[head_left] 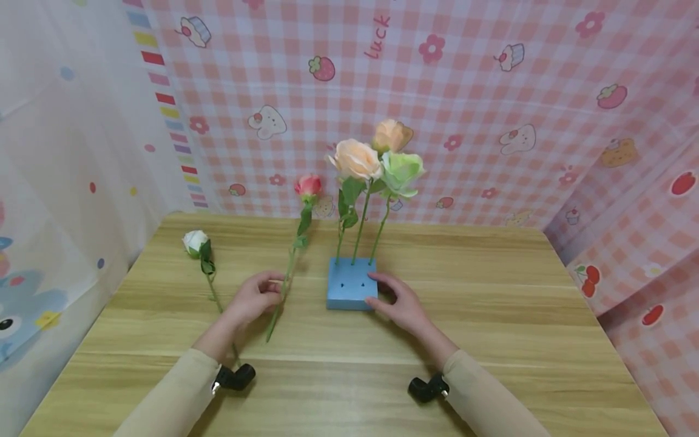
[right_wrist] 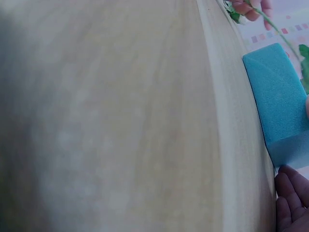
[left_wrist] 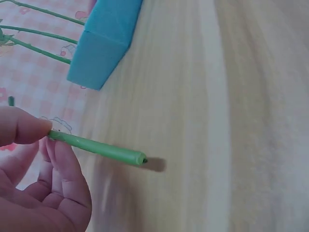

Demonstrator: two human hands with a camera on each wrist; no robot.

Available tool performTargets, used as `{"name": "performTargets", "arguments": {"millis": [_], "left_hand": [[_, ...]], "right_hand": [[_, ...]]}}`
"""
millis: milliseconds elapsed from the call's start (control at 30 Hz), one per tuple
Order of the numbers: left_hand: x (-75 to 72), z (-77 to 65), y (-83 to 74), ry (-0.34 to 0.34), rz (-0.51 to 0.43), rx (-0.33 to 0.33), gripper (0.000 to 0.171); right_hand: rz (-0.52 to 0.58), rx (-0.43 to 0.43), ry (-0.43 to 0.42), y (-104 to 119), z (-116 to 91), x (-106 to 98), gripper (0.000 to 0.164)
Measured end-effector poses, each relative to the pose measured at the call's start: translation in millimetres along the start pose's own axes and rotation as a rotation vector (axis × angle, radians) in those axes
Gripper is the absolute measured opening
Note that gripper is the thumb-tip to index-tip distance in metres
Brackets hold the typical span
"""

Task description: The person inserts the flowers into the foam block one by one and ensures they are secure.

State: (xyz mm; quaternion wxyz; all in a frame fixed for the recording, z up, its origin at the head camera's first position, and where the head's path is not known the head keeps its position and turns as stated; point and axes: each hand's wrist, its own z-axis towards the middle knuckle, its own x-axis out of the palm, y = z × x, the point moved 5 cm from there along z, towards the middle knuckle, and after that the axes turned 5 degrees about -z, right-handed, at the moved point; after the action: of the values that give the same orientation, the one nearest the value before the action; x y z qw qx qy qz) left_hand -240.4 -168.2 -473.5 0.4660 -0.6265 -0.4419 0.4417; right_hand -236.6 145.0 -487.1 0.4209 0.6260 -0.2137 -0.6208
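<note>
My left hand (head_left: 253,298) pinches the green stem of a pink rose (head_left: 309,187) between thumb and fingers; the rose tilts, its bloom away from me. In the left wrist view the cut stem end (left_wrist: 104,149) sticks out past the fingertips, left of the blue foam block (head_left: 352,296). At the block's right side my right hand (head_left: 405,308) holds it, thumb at the front corner and index finger at the right edge. Two peach roses (head_left: 356,159) and a pale green rose (head_left: 401,172) stand upright in the block's back row. Two small holes show in front of them.
A white rose (head_left: 195,241) lies on the wooden table (head_left: 491,291) at the left, its stem running beneath my left forearm. Behind the table hangs a pink checked cloth (head_left: 464,109). A white patterned curtain (head_left: 71,121) is at the left.
</note>
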Motion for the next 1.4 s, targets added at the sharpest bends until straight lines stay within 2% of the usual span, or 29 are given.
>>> {"name": "performTargets", "arguments": {"millis": [100,333,500,1000,1233,1400], "left_hand": [[0.3,1.5,-7.2,-0.022,-0.024,0.046,0.046],[-1.6,2.6,-29.5,-0.124,-0.036,0.173,0.042],[-0.7,1.7,-46.5,-0.155,-0.017,0.231,0.038],[14.4,-4.9,-99.0,-0.184,0.176,0.440,0.033],[28.7,-3.5,-119.8,-0.176,0.161,0.537,0.030],[40.6,-2.3,-127.0,-0.157,0.151,0.567,0.031]], "right_hand": [[-0.005,-0.005,-0.003,-0.6,0.1,0.0,0.055],[-0.029,0.007,-0.003,-2.0,0.3,0.1,0.055],[-0.057,0.034,0.002,-3.3,0.6,0.2,0.055],[-0.034,0.024,0.005,-2.5,0.1,0.1,0.054],[-0.018,0.026,0.008,-3.2,0.6,0.2,0.054],[-0.016,0.025,0.007,-3.2,0.3,0.4,0.054]]}}
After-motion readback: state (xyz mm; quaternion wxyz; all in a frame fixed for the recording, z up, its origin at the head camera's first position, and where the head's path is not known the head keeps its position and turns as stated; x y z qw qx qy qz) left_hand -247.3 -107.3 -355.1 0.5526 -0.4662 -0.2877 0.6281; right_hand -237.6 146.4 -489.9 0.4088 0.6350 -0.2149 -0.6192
